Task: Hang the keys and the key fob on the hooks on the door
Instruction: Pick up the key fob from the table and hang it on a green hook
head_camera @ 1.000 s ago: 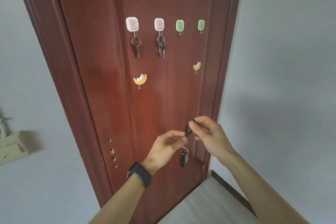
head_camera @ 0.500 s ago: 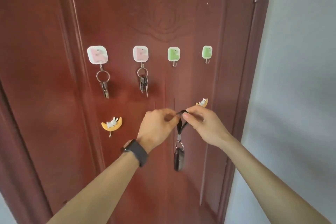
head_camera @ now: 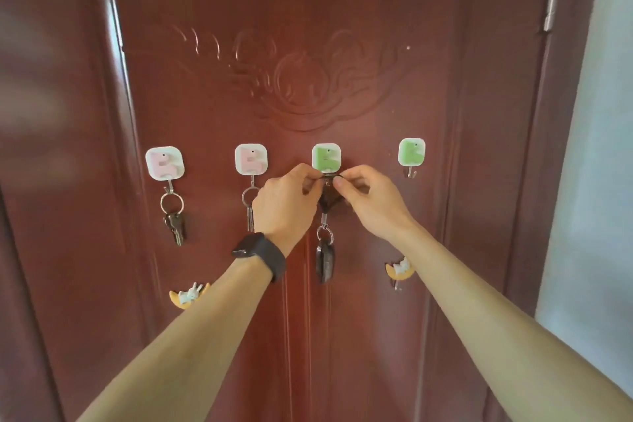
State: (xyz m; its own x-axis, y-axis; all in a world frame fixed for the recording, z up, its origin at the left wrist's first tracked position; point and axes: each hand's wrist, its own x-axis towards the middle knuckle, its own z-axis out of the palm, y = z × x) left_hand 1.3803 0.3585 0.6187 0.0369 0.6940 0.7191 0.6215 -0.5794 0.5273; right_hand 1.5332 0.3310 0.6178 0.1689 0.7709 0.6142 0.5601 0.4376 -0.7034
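Both hands (head_camera: 291, 202) crowd the third hook (head_camera: 326, 157) from the door's left edge — no way in there. The 2 pink hooks (head_camera: 164, 163) toward the left edge carry keys (head_camera: 175, 224). The green hook (head_camera: 411, 151) nearest the right edge hangs bare — open door (head_camera: 342, 10) around it.

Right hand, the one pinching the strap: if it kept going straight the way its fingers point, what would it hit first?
The right hand points left along the strap loop, so it would likely meet the left hand fingertips first, just under the green hook. Depth is unclear.
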